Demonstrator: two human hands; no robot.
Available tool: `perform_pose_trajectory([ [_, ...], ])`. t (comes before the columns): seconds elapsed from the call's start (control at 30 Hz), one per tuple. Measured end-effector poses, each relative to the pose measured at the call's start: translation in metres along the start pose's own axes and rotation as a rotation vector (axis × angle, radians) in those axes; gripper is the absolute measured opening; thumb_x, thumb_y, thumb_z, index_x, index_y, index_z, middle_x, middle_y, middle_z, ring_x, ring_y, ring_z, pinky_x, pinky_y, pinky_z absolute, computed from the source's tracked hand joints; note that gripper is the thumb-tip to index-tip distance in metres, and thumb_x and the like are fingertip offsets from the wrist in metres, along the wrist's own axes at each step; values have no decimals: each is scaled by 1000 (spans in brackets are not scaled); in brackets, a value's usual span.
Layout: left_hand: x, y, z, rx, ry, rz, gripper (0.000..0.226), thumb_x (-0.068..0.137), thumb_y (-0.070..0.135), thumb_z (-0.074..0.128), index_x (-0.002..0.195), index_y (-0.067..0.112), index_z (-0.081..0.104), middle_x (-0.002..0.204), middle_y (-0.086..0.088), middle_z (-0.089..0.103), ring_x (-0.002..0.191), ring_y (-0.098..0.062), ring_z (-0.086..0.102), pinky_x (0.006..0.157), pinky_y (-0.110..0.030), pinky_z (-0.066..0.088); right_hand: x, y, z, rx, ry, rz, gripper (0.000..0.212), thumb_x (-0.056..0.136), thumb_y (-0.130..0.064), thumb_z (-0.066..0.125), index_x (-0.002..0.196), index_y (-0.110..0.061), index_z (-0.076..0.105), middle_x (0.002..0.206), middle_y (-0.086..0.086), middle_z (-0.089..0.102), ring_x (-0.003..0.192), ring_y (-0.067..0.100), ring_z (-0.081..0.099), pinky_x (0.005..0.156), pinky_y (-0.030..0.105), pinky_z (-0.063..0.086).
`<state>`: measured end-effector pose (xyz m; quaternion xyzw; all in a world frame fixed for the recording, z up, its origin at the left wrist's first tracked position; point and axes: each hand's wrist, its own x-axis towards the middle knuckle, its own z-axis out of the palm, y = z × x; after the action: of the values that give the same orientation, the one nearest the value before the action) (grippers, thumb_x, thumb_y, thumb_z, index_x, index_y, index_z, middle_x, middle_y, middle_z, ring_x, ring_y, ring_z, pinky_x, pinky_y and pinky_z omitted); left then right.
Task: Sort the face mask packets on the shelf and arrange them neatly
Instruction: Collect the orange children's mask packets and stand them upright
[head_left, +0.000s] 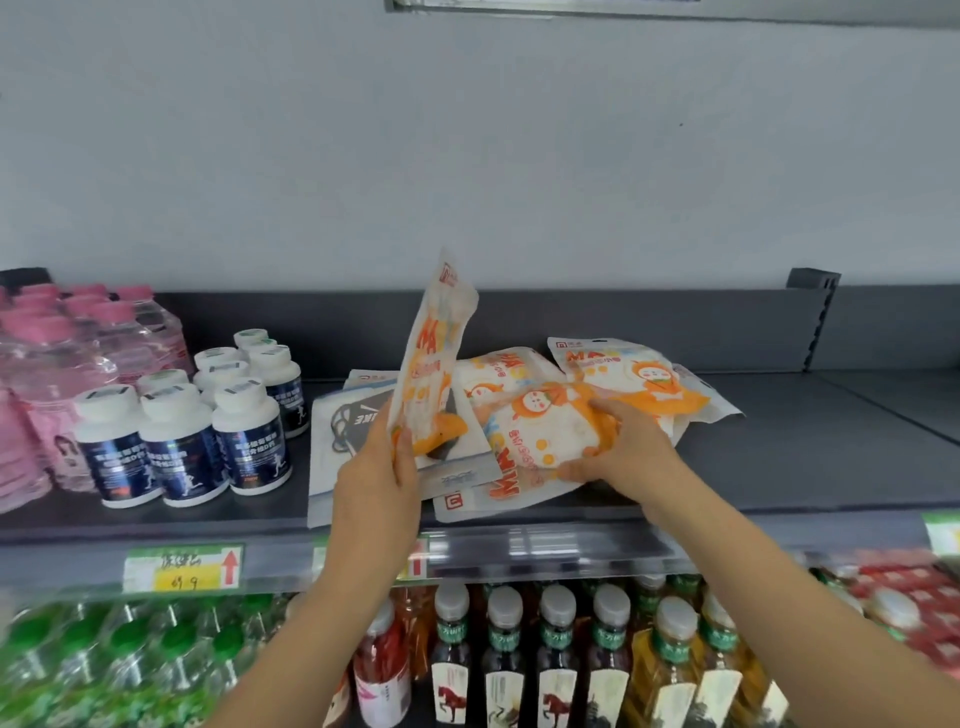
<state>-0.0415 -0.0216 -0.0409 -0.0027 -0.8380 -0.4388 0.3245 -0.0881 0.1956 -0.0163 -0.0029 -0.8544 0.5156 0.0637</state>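
Several orange-and-white face mask packets lie in a loose heap on the dark grey shelf (779, 467). My left hand (376, 478) holds one orange packet (434, 358) upright by its lower end, above a flat white packet with a black mask picture (345, 426). My right hand (631, 447) grips the orange packet (530, 441) that lies at the front of the heap, thumb under its near edge. Behind it lie two more orange packets, one in the middle (493, 374) and one at the right (623, 374).
White-capped dark blue supplement bottles (182, 426) stand left of the packets, with shrink-wrapped pink-capped water bottles (62, 364) further left. The shelf's right half is bare. Price tags (182, 569) line the shelf's front edge. Drink bottles (556, 654) fill the shelf below.
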Motion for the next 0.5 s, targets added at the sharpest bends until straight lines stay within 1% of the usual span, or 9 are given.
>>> perform_pose_trajectory([
  [0.07,2,0,-2,-91,7,-57,28,100,25,37,124,15,48,86,1,61,70,-7,59,61,-32,52,-1,-9,-4,73,69,-40,81,67,-3,81,136,-24,44,131,1,44,121,20,43,80,26,47],
  [0.13,4,1,-4,-203,41,-107,22,100,23,38,120,20,47,93,5,62,76,-5,62,74,-41,56,-3,-22,-13,99,187,-121,77,66,-2,80,131,-29,49,122,-1,50,112,19,52,76,34,55],
  [0.17,5,3,-6,-263,60,-119,26,100,21,38,125,22,44,98,9,62,79,-1,62,76,-38,57,-5,-28,-21,77,260,-171,77,65,-2,80,131,-30,50,120,-3,53,109,19,54,82,40,54],
  [0.23,6,5,-9,-389,89,-130,45,100,17,38,143,27,30,106,19,57,86,6,61,80,-30,56,-7,-37,-39,58,410,-262,78,64,-4,81,132,-28,51,121,-5,58,109,16,57,92,43,51],
  [0.3,6,8,-11,-492,108,-130,55,100,13,39,148,32,19,117,16,55,96,5,60,84,-28,55,-12,-46,-58,247,521,-309,78,64,-5,82,133,-27,51,124,-5,59,108,16,60,89,41,53],
  [0.33,5,11,-11,-548,108,-124,57,100,12,39,148,33,18,125,12,53,100,4,60,84,-28,55,-15,-50,-65,419,534,-312,77,66,-4,81,133,-26,49,123,-6,59,106,15,62,85,37,55],
  [0.4,3,20,-8,-655,83,-94,59,100,9,39,148,34,16,134,9,48,105,5,59,80,-23,56,-20,-57,-66,739,455,-301,73,73,-1,75,135,-24,45,123,-6,58,104,16,64,72,26,57],
  [0.47,1,27,0,-723,17,-56,60,99,9,40,147,36,16,137,10,45,109,3,58,84,-26,55,-21,-58,-47,870,337,-248,69,78,2,69,136,-24,41,125,-1,57,105,21,63,59,20,53],
  [0.5,-1,31,5,-743,-32,-41,59,99,12,41,146,38,17,138,10,45,112,-1,58,88,-30,54,-22,-57,-32,845,283,-220,69,79,3,67,135,-26,39,128,1,55,105,23,62,55,19,52],
])
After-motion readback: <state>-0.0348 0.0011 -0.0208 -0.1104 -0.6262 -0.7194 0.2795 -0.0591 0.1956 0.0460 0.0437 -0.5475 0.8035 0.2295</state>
